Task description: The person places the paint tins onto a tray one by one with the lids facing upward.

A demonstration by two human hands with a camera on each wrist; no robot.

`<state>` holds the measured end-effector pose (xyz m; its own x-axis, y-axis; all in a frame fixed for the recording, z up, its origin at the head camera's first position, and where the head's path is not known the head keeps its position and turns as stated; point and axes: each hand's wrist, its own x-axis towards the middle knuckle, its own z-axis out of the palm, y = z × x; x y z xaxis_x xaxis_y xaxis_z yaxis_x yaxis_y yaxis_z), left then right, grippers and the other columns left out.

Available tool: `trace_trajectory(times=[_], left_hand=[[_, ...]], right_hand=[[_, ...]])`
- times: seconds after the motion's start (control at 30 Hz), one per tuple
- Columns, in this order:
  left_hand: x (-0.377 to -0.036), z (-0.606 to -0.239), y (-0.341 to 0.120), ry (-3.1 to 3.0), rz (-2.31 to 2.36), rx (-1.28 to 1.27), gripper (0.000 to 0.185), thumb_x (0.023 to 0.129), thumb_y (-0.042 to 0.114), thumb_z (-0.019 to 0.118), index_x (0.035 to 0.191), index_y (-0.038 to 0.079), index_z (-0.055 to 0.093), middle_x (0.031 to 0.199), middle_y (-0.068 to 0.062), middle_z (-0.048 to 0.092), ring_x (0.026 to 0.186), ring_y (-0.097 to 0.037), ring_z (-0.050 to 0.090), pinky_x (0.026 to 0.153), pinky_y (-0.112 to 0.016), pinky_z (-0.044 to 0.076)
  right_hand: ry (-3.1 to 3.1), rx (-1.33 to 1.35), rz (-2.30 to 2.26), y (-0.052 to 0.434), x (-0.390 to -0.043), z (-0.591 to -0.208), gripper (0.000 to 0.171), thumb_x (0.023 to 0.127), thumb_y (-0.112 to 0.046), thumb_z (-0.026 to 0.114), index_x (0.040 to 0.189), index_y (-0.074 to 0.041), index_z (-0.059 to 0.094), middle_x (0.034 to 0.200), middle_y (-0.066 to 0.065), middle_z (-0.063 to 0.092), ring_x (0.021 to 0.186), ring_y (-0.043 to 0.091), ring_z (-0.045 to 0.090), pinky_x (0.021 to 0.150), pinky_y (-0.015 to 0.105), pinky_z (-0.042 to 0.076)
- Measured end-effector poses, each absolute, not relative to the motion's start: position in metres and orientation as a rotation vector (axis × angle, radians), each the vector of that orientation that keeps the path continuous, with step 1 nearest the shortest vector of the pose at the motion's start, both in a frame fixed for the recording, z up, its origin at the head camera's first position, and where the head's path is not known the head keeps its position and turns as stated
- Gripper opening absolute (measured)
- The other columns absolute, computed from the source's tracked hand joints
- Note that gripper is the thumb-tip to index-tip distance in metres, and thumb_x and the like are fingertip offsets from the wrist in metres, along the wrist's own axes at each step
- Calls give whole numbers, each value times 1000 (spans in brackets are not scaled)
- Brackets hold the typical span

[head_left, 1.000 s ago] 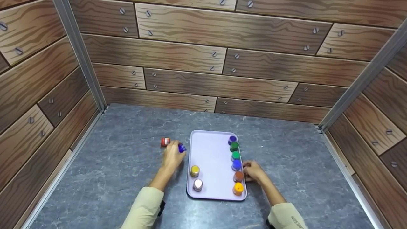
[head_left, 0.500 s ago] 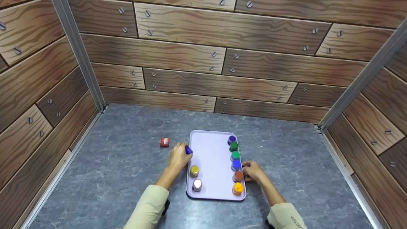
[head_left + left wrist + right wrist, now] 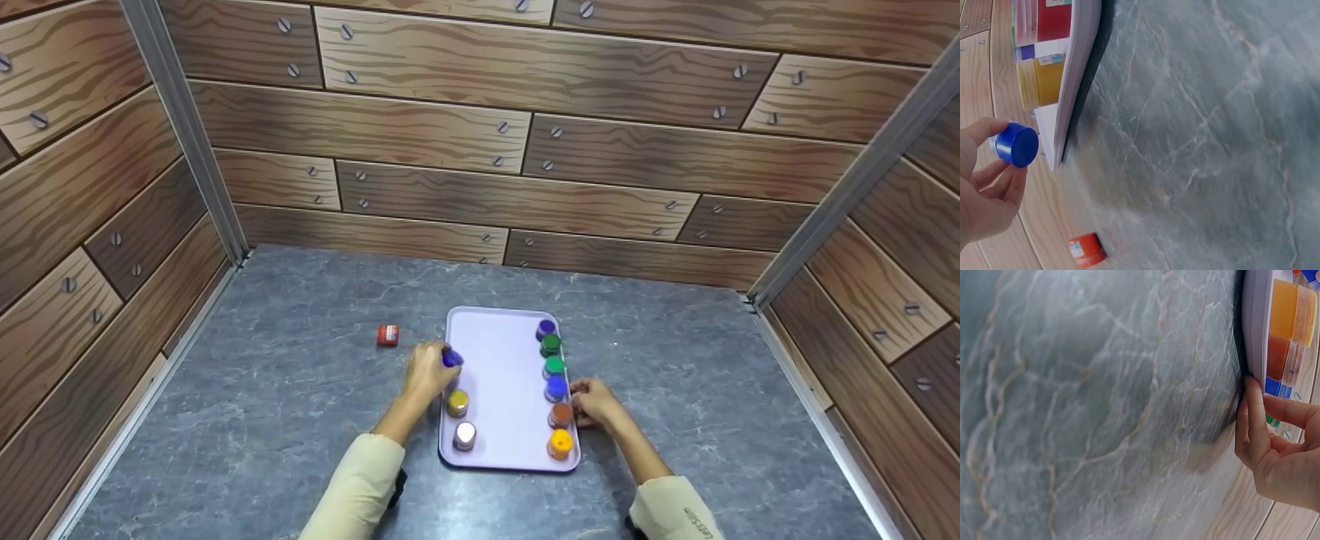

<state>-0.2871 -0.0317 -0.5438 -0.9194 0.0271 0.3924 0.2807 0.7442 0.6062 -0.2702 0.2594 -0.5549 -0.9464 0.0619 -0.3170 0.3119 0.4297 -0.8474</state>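
My left hand pinches a small blue paint jar between thumb and fingers, over the left rim of the lilac tray. Closest to it on the tray is a mustard-yellow jar, with a pale-lidded jar nearer the front. On the tray's right side my right hand holds the rim, fingers against the outside and one digit reaching over the edge in the right wrist view. A red jar lies on the table left of the tray.
Along the tray's right edge runs a row of paint jars: purple, dark green, green, blue, brown and orange. Wood-patterned walls enclose the grey marbled table.
My left hand has carried the blue jar rightward and slightly toward me, from beside the red jar to over the tray's left edge. The right hand stays at the rim.
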Motion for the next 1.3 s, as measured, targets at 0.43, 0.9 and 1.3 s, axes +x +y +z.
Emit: trace_trajectory(times=[0.43,0.9,1.3], left_hand=[[-290,-559,-29,-2582,-1185,-252,32,61,4,75,88,-1,60,83,-14,63,79,-31,60,73,-40,48],[-289,-561,-28,-2645,-1213,-267,31,62,0,74,91,-3,62,86,-17,63,84,-33,60,77,-40,48],[-286,-558,-30,-2633,-1268,-285,37,65,0,74,98,-7,61,92,-17,63,86,-31,59,77,-38,47]], right_hand=[[2427,323,-1554,259,-269,-555,31,72,10,45,102,10,53,71,9,51,58,17,49,48,30,49],[2445,315,-1530,260,-269,-553,32,73,9,44,104,10,53,73,10,51,58,18,49,49,31,50],[2421,298,-1543,260,-270,-555,30,73,10,44,102,11,52,71,9,51,59,18,50,48,30,49]])
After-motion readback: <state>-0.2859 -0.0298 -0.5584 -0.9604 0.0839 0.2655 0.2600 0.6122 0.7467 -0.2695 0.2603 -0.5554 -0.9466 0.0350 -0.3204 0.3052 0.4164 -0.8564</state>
